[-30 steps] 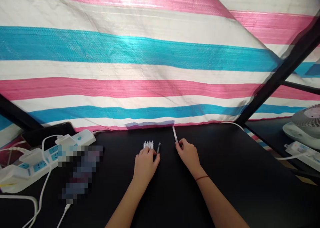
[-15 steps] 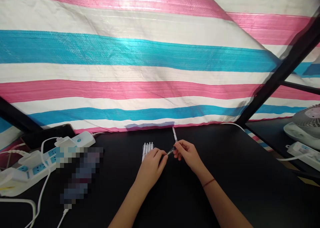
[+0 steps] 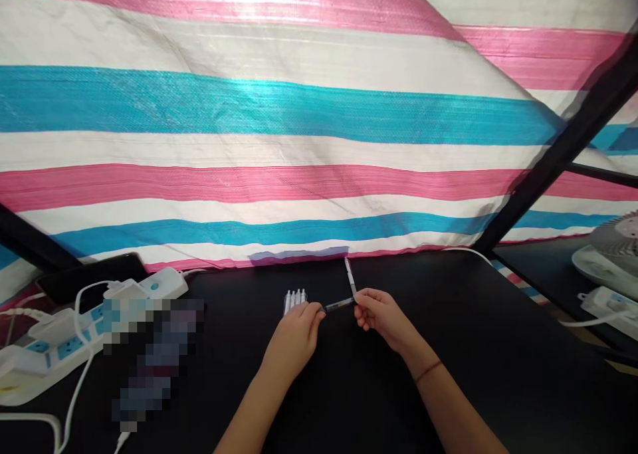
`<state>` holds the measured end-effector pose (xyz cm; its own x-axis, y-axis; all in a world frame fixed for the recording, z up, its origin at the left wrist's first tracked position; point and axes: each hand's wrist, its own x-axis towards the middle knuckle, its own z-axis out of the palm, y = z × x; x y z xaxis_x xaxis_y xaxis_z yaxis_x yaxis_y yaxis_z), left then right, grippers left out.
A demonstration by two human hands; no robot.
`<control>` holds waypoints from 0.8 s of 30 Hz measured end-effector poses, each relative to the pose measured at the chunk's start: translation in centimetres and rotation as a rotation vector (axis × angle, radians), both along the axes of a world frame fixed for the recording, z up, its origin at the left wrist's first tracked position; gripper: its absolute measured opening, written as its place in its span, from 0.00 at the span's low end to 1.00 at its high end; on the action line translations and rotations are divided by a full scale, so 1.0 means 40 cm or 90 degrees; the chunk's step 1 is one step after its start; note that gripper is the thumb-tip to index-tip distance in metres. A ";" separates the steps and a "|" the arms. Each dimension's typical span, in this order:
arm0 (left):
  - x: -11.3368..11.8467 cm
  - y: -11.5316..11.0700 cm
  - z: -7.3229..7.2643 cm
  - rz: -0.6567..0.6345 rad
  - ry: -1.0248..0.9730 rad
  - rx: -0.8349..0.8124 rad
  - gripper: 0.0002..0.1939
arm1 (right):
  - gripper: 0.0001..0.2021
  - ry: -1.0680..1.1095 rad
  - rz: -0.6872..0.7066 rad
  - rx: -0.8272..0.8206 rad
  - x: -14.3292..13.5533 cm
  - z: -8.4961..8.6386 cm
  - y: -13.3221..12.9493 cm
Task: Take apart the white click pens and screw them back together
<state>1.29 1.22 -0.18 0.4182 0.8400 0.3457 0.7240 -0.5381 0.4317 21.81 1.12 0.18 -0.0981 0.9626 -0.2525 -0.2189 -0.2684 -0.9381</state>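
Note:
A slim, dark see-through pen (image 3: 339,305) stretches almost level between my two hands. Its left end is pinched in the fingertips of my left hand (image 3: 292,341), which is closed. My right hand (image 3: 383,316) has thumb and forefinger pressed together at the pen's right end, the other fingers curled. A white pen (image 3: 350,276) points away towards the striped sheet; its near end meets my right fingertips, and whether they grip it too I cannot tell. Several white pens (image 3: 295,299) lie side by side beyond my left hand, which partly covers them.
At left a white power strip (image 3: 164,282) with plugs and cables lies on the black table (image 3: 239,374), near a blurred-out object (image 3: 162,354) and a dark phone-like slab (image 3: 100,278). A striped sheet (image 3: 299,181) hangs behind. At right are a fan (image 3: 615,241) and another power strip (image 3: 611,311).
My hands have drawn apart, the left one leftward and the right one rightward, so more of the dark pen shows between them. The view has shifted slightly.

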 end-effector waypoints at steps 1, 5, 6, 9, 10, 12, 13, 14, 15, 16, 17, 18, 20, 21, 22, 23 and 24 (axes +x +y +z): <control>-0.001 0.002 0.000 0.000 -0.006 -0.007 0.13 | 0.16 0.002 -0.004 0.007 -0.002 0.004 -0.002; -0.008 0.008 0.005 0.011 -0.071 -0.052 0.12 | 0.16 -0.002 -0.023 0.080 -0.010 0.014 -0.006; -0.011 0.008 0.008 0.015 -0.093 -0.062 0.12 | 0.17 0.000 -0.028 0.096 -0.012 0.015 -0.006; -0.017 0.007 0.020 0.028 -0.147 -0.074 0.13 | 0.20 0.006 -0.044 0.112 -0.013 0.017 -0.004; -0.018 0.006 0.024 0.030 -0.158 -0.074 0.13 | 0.21 0.006 -0.048 0.105 -0.013 0.017 -0.003; -0.017 0.004 0.030 0.033 -0.170 -0.073 0.14 | 0.22 -0.006 -0.057 0.084 -0.012 0.014 -0.001; -0.016 0.003 0.032 0.033 -0.173 -0.073 0.14 | 0.22 -0.022 -0.062 0.075 -0.010 0.012 0.001; -0.014 0.002 0.033 0.033 -0.176 -0.072 0.14 | 0.23 -0.042 -0.067 0.071 -0.009 0.010 0.002; -0.013 0.002 0.033 0.030 -0.180 -0.070 0.14 | 0.23 -0.061 -0.069 0.072 -0.008 0.007 0.003; -0.012 0.001 0.033 0.025 -0.184 -0.069 0.14 | 0.23 -0.076 -0.070 0.076 -0.006 0.004 0.005; -0.011 0.001 0.032 0.018 -0.188 -0.069 0.15 | 0.23 -0.081 -0.069 0.083 -0.005 0.001 0.005; -0.011 0.001 0.030 0.011 -0.190 -0.071 0.15 | 0.22 -0.075 -0.067 0.090 -0.004 0.000 0.006; -0.012 0.003 0.027 0.008 -0.194 -0.080 0.16 | 0.20 -0.052 -0.066 0.105 -0.002 -0.002 0.007; -0.013 0.004 0.025 0.011 -0.195 -0.086 0.16 | 0.20 -0.045 -0.069 0.112 -0.001 -0.002 0.007; -0.014 0.006 0.024 0.017 -0.196 -0.091 0.16 | 0.21 -0.044 -0.073 0.115 -0.001 -0.002 0.007; -0.015 0.007 0.022 0.023 -0.198 -0.092 0.16 | 0.23 -0.049 -0.079 0.113 -0.001 -0.002 0.008; -0.016 0.007 0.021 0.028 -0.200 -0.091 0.16 | 0.24 -0.059 -0.084 0.105 -0.001 -0.003 0.009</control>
<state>0.66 1.51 0.67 0.2723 0.9042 0.3291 0.5643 -0.4271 0.7065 21.78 1.46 0.07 0.0483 0.9946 -0.0921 -0.1536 -0.0837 -0.9846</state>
